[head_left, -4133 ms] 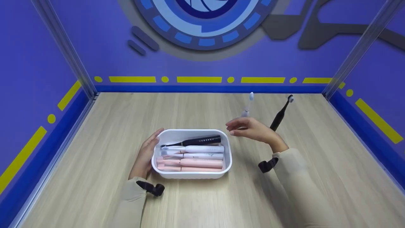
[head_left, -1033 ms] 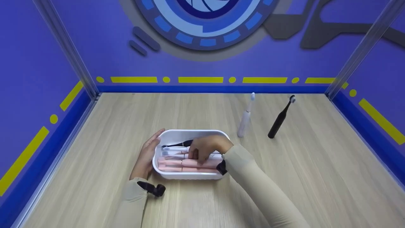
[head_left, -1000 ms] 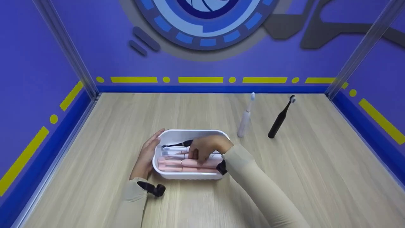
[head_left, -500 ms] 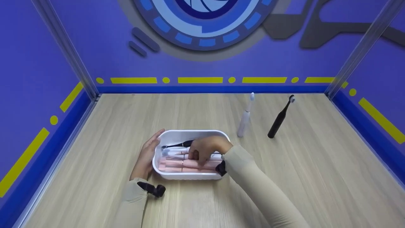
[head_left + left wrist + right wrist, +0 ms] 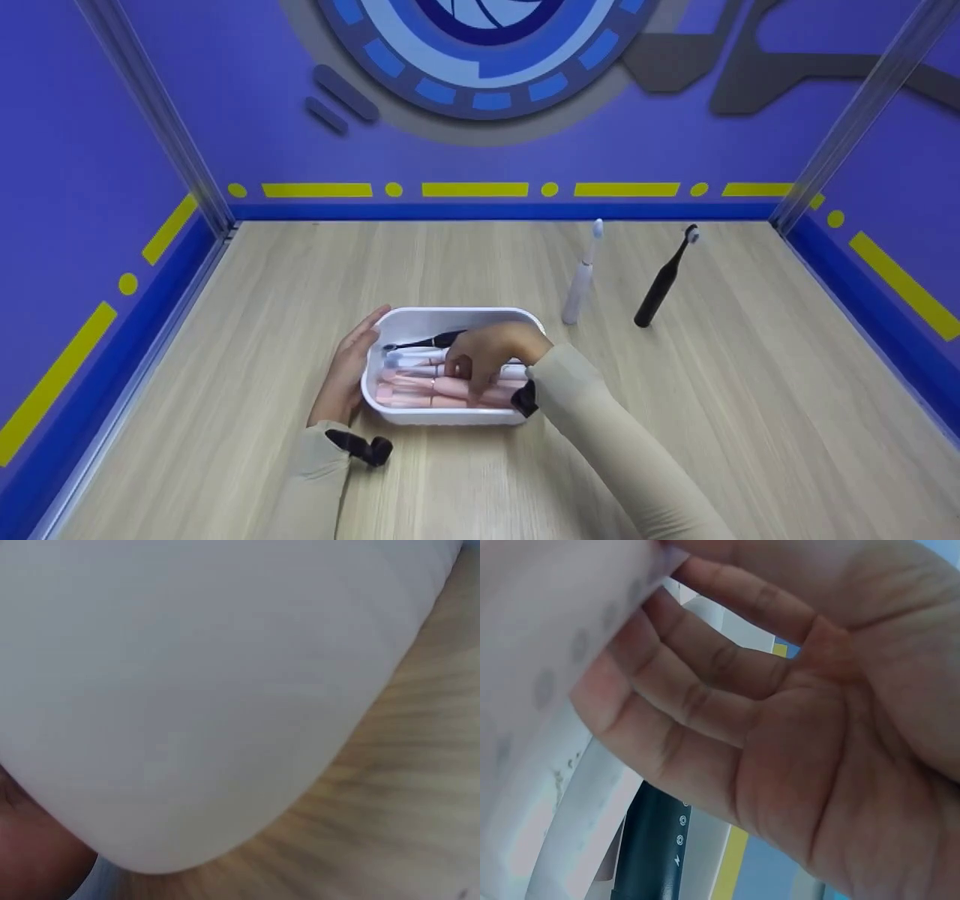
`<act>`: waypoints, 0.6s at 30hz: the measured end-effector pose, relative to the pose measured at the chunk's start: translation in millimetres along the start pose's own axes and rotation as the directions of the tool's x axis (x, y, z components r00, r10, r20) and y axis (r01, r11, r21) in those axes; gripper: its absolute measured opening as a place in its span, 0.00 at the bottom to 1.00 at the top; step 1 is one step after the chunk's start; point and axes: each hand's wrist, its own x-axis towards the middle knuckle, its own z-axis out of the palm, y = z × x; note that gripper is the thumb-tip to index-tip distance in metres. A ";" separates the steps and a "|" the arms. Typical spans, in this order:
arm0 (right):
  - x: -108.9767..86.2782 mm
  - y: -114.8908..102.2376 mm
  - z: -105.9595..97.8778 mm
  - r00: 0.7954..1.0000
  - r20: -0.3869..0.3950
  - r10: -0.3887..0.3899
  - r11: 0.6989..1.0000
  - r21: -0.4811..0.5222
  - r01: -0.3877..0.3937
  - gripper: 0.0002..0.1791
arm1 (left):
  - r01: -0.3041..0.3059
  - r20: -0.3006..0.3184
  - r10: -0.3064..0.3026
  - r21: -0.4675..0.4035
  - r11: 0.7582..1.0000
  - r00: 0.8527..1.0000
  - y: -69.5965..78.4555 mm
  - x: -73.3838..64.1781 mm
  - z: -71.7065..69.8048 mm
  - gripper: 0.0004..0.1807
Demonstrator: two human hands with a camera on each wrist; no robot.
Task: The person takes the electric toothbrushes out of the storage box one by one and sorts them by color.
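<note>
- The white rectangular plastic tub (image 5: 409,318) sits on the light wood-grain bench (image 5: 247,315), near its front edge and left of centre.
- Inside the tub lie electric toothbrushes side by side, handles toward the right: a black one (image 5: 424,343) by the far wall, white ones (image 5: 416,360) in the middle, and pink ones (image 5: 420,390) by the near wall.
- The left hand (image 5: 346,369) rests flat against the tub's left outer wall, fingers straight and close together, fingertips at the far left corner of the rim.
- The left wrist view shows only the tub's white wall (image 5: 210,690) close up, with a sliver of bench beneath it.
- The right hand (image 5: 487,351) reaches down into the tub over the white and pink toothbrushes, fingers curled downward; the right wrist view shows them bent around a pale handle (image 5: 547,690), with the black handle (image 5: 654,847) just beyond.
- Toward the far right part of the bench a white electric toothbrush (image 5: 582,279) stands upright, and a black electric toothbrush (image 5: 661,282) stands just to its right; both are well apart from the tub.
</note>
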 end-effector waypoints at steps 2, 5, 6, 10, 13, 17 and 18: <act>-0.3 0.2 0.2 1.000 -0.002 -0.001 1.000 -0.005 0.001 0.20 | 0.003 -0.002 -0.003 -0.007 1.000 1.000 0.3 0.0 0.2 0.26; -0.7 0.4 -0.1 1.000 -0.016 -0.007 1.000 -0.015 0.007 0.21 | 0.011 -0.001 -0.011 0.006 1.000 1.000 0.4 0.0 0.0 0.26; -0.9 0.4 -0.2 1.000 -0.022 -0.010 1.000 -0.023 0.010 0.22 | 0.015 -0.005 -0.015 0.009 1.000 1.000 0.5 0.0 0.0 0.26; -0.9 1.4 -0.3 0.999 -0.050 -0.006 0.999 -0.045 0.004 0.21 | 0.028 -0.005 -0.028 0.010 1.000 1.000 0.4 0.0 -0.1 0.26; -1.1 2.6 0.1 0.998 -0.062 0.011 1.000 -0.026 -0.013 0.20 | 0.033 -0.011 -0.033 0.013 0.999 0.999 0.4 0.0 0.3 0.26; -1.5 3.9 0.6 0.996 -0.084 0.022 1.000 0.007 -0.022 0.21 | 0.037 -0.027 -0.035 0.041 0.998 0.999 0.2 0.3 0.3 0.25; -1.8 4.2 0.6 0.996 -0.091 0.020 1.000 0.007 -0.020 0.22 | 0.036 -0.031 -0.035 0.046 0.998 0.999 0.1 0.5 0.2 0.25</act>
